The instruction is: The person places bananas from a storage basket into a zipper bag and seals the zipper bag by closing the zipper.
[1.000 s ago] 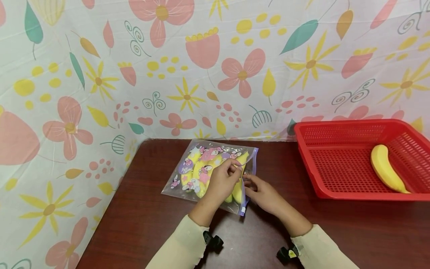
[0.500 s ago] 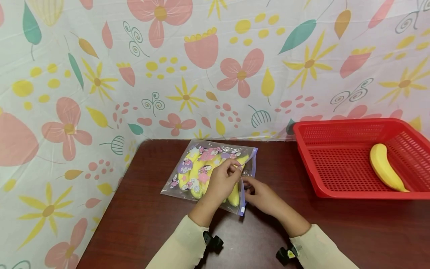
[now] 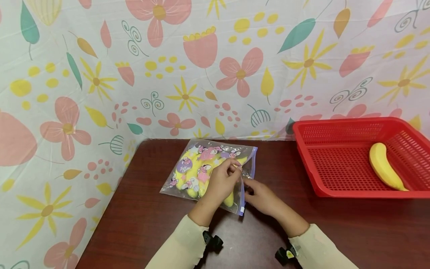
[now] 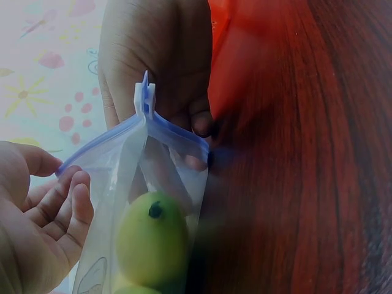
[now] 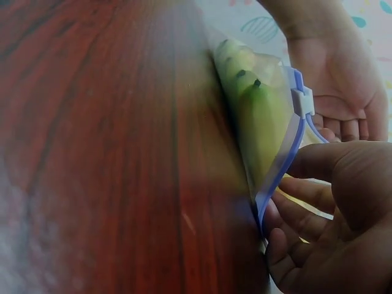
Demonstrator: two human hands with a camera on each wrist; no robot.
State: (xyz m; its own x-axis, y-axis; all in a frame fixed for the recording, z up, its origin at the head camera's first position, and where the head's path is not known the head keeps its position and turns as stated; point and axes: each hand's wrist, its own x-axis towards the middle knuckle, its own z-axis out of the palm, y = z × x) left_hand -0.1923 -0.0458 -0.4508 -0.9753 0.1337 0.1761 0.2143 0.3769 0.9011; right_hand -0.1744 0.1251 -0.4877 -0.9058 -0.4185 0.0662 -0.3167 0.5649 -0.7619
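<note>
A clear zip bag (image 3: pixel 205 170) with pink and purple cartoon prints lies on the table, several yellow bananas (image 5: pixel 260 125) inside. Its purple-edged mouth faces right and gapes open, with the white slider (image 4: pixel 144 100) at the near end. My left hand (image 3: pixel 223 181) pinches the upper lip of the mouth between thumb and fingers. At the lower lip, my right hand (image 3: pixel 263 196) holds the purple edge, thumb on one side and fingers on the other. Some right fingertips are hidden by the bag in the head view.
A red plastic basket (image 3: pixel 304 164) with perforated walls stands at the right, one yellow banana (image 3: pixel 384 168) in it. Dark reddish wood forms the table (image 3: pixel 134 224). Floral cloth (image 3: pixel 201 93) hangs behind and at the left.
The bananas inside the bag have shifted left, away from its mouth. My left hand stays on the upper lip; my right hand has barely moved.
</note>
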